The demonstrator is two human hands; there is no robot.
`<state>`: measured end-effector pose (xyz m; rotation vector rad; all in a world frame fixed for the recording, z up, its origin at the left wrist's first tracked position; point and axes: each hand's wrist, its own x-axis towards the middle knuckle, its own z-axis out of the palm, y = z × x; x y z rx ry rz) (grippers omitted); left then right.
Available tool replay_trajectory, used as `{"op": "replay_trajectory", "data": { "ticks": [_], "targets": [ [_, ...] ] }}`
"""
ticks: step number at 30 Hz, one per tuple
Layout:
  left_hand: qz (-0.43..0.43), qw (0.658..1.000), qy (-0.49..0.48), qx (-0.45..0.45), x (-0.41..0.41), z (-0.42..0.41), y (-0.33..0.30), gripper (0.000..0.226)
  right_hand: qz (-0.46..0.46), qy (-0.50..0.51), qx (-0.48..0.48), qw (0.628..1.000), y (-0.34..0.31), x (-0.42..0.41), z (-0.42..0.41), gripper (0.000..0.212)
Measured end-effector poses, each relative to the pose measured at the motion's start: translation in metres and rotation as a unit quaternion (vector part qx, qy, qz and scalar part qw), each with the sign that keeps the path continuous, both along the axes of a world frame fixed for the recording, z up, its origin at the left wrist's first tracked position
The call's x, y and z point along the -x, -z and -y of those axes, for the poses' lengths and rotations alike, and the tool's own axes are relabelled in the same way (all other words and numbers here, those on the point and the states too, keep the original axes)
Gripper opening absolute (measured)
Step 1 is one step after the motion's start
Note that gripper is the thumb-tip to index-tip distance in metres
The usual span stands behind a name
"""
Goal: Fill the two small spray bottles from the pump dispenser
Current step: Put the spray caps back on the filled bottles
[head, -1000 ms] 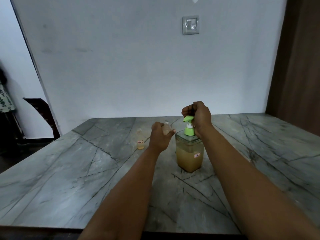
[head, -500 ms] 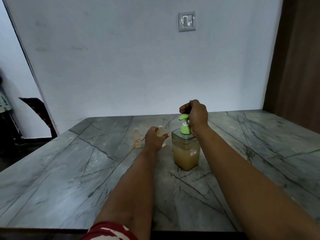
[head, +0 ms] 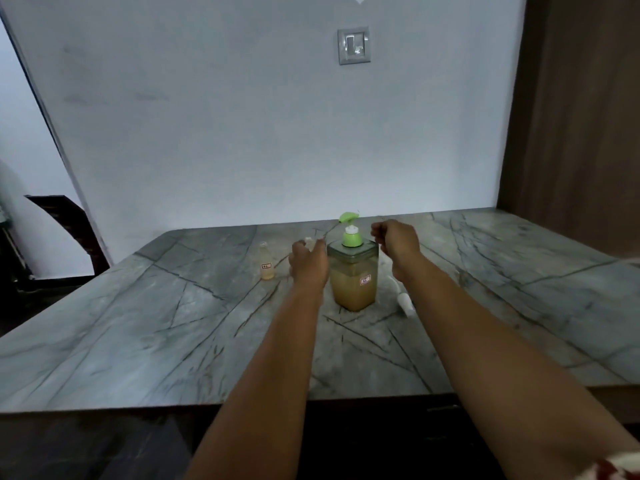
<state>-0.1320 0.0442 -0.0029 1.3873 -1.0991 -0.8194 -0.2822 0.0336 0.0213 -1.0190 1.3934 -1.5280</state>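
Standing upright: pump dispenser, spout pointing left.

A grey marble tabletop veined with dark lines is set against a plain pale wall. A grey switch plate is mounted high on that wall. A brown wooden panel is seen along the right side. At the far left, a dark wooden chair is partly visible beside a lighter wall. The room is dimly and evenly lit.
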Motion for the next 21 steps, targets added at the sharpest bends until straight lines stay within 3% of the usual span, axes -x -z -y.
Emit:
{"op": "replay_trajectory", "data": {
  "ticks": [2, 8, 14, 21],
  "targets": [
    [-0.035, 0.999, -0.026, -0.016, 0.01, -0.014, 0.005, 0.064, 0.01, -0.01, -0.026, 1.0, 0.006, -0.007, -0.012, 0.029],
    [-0.047, 0.997, 0.066, -0.015, 0.039, -0.047, 0.02, 0.055, -0.068, -0.07, -0.068, 0.993, 0.021, -0.026, -0.028, 0.062],
    [-0.02, 0.994, 0.094, 0.049, 0.054, -0.05, 0.025, 0.054, -0.262, -0.049, -0.009, 0.964, 0.023, -0.025, -0.036, 0.038],
    [-0.006, 0.978, 0.181, 0.104, 0.076, -0.026, -0.003, 0.049, -0.228, 0.039, 0.05, 0.972, 0.003, 0.009, -0.027, 0.054]
  ]
}}
